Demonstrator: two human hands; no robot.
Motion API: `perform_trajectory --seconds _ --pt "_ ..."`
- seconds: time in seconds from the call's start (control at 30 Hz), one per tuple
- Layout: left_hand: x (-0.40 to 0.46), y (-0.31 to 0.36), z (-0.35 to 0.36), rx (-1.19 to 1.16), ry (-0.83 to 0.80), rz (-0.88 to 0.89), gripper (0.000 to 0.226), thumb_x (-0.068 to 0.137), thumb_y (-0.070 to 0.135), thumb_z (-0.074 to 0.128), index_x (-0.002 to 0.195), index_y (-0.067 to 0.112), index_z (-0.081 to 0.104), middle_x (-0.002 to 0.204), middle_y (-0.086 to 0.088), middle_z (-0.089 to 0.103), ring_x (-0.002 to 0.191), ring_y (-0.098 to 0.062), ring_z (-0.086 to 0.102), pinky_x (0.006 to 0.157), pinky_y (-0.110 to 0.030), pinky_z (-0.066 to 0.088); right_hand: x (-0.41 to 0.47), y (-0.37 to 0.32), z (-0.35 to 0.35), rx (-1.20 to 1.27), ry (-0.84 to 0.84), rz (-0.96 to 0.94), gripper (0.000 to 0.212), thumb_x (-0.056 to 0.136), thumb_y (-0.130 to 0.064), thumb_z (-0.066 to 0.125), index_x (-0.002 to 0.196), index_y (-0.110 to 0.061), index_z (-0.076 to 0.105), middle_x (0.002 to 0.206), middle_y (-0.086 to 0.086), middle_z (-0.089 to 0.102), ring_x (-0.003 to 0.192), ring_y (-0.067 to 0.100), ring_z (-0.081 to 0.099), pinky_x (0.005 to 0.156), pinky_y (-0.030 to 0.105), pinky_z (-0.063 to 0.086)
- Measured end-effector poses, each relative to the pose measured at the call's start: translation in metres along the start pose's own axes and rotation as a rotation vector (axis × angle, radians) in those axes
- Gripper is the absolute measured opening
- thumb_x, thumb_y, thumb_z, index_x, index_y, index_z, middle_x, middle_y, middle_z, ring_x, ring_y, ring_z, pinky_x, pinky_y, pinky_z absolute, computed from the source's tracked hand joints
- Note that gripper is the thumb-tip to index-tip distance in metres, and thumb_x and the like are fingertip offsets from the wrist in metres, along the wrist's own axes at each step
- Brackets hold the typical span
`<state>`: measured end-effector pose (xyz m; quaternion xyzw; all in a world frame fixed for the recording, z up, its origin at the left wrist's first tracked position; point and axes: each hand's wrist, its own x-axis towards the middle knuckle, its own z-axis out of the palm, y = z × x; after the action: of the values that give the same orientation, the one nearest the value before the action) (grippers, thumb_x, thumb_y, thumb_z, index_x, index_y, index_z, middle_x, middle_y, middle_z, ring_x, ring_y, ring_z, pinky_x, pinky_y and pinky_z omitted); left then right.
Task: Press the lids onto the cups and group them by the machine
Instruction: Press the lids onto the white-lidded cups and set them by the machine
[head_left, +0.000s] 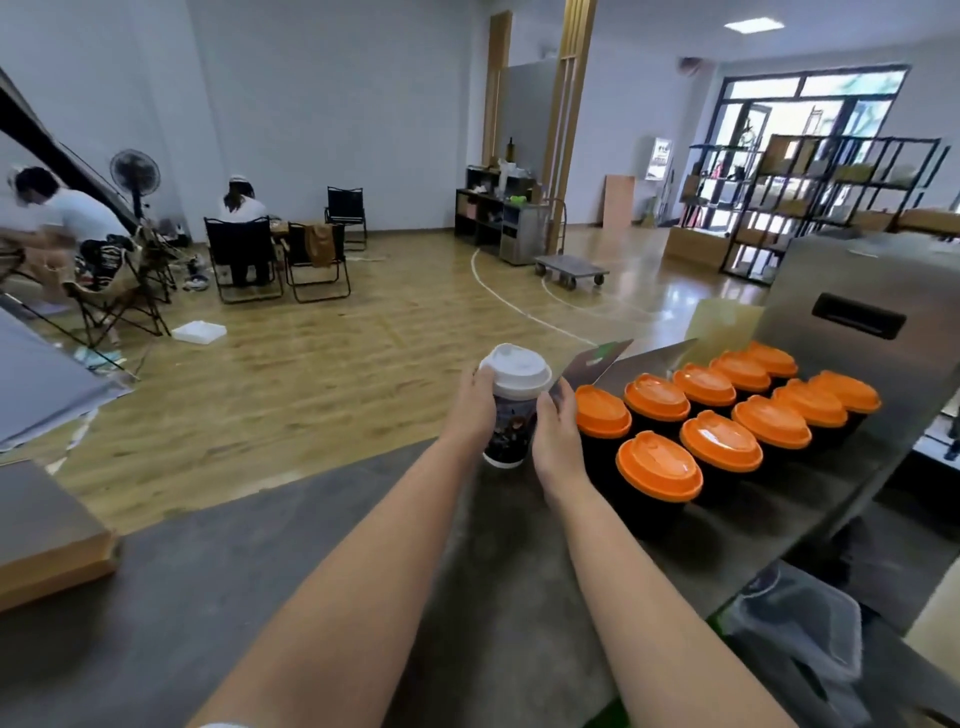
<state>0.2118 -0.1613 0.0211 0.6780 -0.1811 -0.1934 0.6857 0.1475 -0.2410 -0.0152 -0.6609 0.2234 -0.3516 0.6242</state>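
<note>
Orange plastic lids cap a group of dark cups standing in two rows on the grey tabletop, right up against the stainless steel machine at the right. Beside this group, at its left end, a tall paper cup with a dark printed sleeve is held upright, its base just above or on the tabletop; which of the two cannot be told. It carries a white domed plastic lid. The left hand wraps round the cup's left side with fingers curled on its wall, and the right hand grips the right side, thumb up near the rim of the white lid. Both bare forearms reach forward from the bottom edge.

A clear plastic bag lies at the right near corner of the tabletop. Across the wooden floor, two people sit among black folding chairs near a standing fan, and black metal shelving stands before the window.
</note>
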Motion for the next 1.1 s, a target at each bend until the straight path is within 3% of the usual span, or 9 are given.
perform_trajectory --seconds 0.1,0.23,0.3,0.47,0.53,0.63,0.83,0.93,1.1 --pt "-0.008 0.008 0.002 -0.043 -0.025 -0.034 0.038 0.107 0.037 0.026 0.120 0.020 0.057 0.107 0.000 0.065 0.092 -0.009 0.061 0.070 -0.020 0.047 0.005 0.000 0.002 0.032 -0.002 0.001 0.045 0.103 -0.036 0.038 0.146 -0.022 0.036 0.147 0.003 0.044 0.134 0.020 0.042 0.113 0.045 0.036" --pt "-0.041 0.007 -0.030 0.032 0.056 -0.018 0.054 0.104 0.051 0.024 0.133 0.021 0.058 0.128 -0.001 0.062 0.114 -0.015 0.058 0.097 -0.032 0.046 -0.026 -0.013 0.014 0.023 -0.016 -0.081 0.056 0.091 -0.056 0.037 0.133 -0.023 0.052 0.136 0.002 0.054 0.129 0.017 0.048 0.111 0.043 0.039" --pt "-0.077 0.011 -0.056 0.053 0.091 0.031 0.053 0.105 0.050 0.021 0.129 0.025 0.060 0.126 0.004 0.064 0.114 -0.009 0.059 0.098 -0.027 0.046 -0.056 -0.021 0.033 0.009 -0.037 -0.145 0.049 0.093 -0.052 0.034 0.124 -0.021 0.056 0.126 0.005 0.056 0.124 0.020 0.049 0.108 0.040 0.039" --pt "-0.184 0.009 -0.138 -0.031 0.340 0.137 0.043 0.107 0.041 0.025 0.114 0.027 0.066 0.105 0.020 0.067 0.084 0.025 0.058 0.067 0.001 0.042 -0.163 -0.047 0.110 0.117 -0.198 -0.190 0.043 0.089 -0.056 0.028 0.115 -0.034 0.054 0.116 -0.007 0.059 0.117 0.018 0.052 0.103 0.039 0.040" --pt "-0.222 0.006 -0.177 -0.068 0.454 0.151 0.045 0.107 0.041 0.027 0.111 0.025 0.069 0.103 0.016 0.071 0.088 0.017 0.063 0.071 -0.004 0.046 -0.207 -0.055 0.144 0.215 -0.332 -0.144 0.051 0.085 -0.060 0.031 0.117 -0.027 0.054 0.113 -0.004 0.063 0.109 0.015 0.059 0.096 0.037 0.047" --pt "-0.270 0.000 -0.235 -0.154 0.614 0.134 0.044 0.104 0.047 0.032 0.109 0.027 0.071 0.110 0.007 0.074 0.106 -0.008 0.067 0.093 -0.031 0.051 -0.267 -0.061 0.190 0.307 -0.503 -0.078 0.052 0.083 -0.060 0.037 0.117 -0.025 0.055 0.107 -0.002 0.067 0.103 0.017 0.064 0.091 0.043 0.053" --pt "-0.339 -0.024 -0.310 -0.093 0.819 0.150 0.036 0.093 0.056 0.038 0.110 0.037 0.063 0.114 0.008 0.069 0.109 -0.009 0.064 0.099 -0.042 0.051 -0.340 -0.071 0.263 0.472 -0.689 0.205 0.043 0.088 -0.044 0.046 0.108 -0.013 0.067 0.109 0.015 0.071 0.105 0.033 0.066 0.093 0.049 0.052" --pt "-0.358 -0.029 -0.328 -0.037 0.864 0.153 0.033 0.101 0.050 0.034 0.118 0.035 0.058 0.119 0.006 0.065 0.109 -0.006 0.061 0.097 -0.036 0.050 -0.359 -0.072 0.281 0.500 -0.713 0.258 0.034 0.098 -0.027 0.041 0.099 -0.010 0.071 0.103 0.016 0.073 0.102 0.034 0.066 0.090 0.044 0.052" --pt "-0.363 -0.028 -0.331 0.001 0.897 0.229 0.036 0.106 0.037 0.028 0.133 0.027 0.051 0.122 0.008 0.060 0.113 -0.005 0.057 0.086 -0.016 0.047 -0.369 -0.069 0.287 0.456 -0.716 0.166 0.031 0.101 -0.021 0.035 0.112 -0.015 0.063 0.108 0.011 0.071 0.100 0.025 0.067 0.081 0.034 0.056"
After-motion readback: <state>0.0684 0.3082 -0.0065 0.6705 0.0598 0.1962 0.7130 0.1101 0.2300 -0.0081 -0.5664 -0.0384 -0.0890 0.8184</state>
